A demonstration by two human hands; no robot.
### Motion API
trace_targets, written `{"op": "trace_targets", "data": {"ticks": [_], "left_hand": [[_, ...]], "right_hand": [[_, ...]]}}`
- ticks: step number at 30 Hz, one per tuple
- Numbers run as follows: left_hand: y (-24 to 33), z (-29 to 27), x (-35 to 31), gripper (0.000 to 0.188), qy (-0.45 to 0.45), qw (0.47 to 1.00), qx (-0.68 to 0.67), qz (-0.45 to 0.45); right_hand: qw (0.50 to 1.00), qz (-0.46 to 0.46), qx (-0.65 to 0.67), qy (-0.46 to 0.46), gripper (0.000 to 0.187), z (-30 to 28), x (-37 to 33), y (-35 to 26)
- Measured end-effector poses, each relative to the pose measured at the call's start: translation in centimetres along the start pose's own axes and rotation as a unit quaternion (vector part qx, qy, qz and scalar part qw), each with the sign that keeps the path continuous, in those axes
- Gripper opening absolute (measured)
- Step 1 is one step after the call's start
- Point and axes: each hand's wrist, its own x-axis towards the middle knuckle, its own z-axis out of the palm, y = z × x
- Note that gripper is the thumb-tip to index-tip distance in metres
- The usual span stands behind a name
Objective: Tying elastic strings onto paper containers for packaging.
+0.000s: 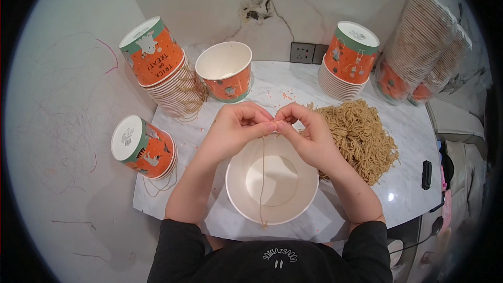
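Note:
A large white paper bucket [246,199] stands upright in front of me, its open mouth facing up. Over its far rim, my left hand [238,128] and my right hand [305,128] meet, thumbs and fingertips pinched together. Between them they grip a thin tan string [262,178]. It hangs from the fingertips across the bucket's mouth to a small knotted end at the near rim. Whether the string passes through the bucket's wall is hidden by my fingers. Right beside my right hand lies a big tangled heap of tan strings [361,139].
Orange and green paper buckets stand upside down in stacks at far left [157,68], near left [144,147] and back right [351,57]. One upright bucket [225,71] is behind my hands. Wrapped bucket stacks [419,42] lean at right. A black object [427,174] lies near the table's right edge.

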Motion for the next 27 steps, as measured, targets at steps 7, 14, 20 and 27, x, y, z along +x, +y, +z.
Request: {"op": "trace_targets", "data": {"ticks": [7, 14, 20, 27], "left_hand": [[0.53, -0.35, 0.13, 0.007, -0.015, 0.999, -0.044, -0.009], [0.84, -0.60, 0.08, 0.012, -0.012, 1.000, 0.002, -0.013], [0.59, -0.29, 0.18, 0.009, -0.003, 1.000, -0.015, -0.010], [0.07, -0.66, 0.20, 0.006, -0.008, 0.999, -0.051, 0.001]], "right_hand": [[0.998, -0.044, -0.037, 0.014, 0.012, 0.20, -0.06, 0.06], [0.994, 0.057, 0.089, 0.002, 0.011, 0.13, 0.10, 0.33], [0.999, 0.005, 0.049, 0.013, 0.010, 0.21, -0.03, 0.19], [0.996, -0.060, -0.046, 0.043, 0.011, 0.64, -0.13, 0.03]]}}
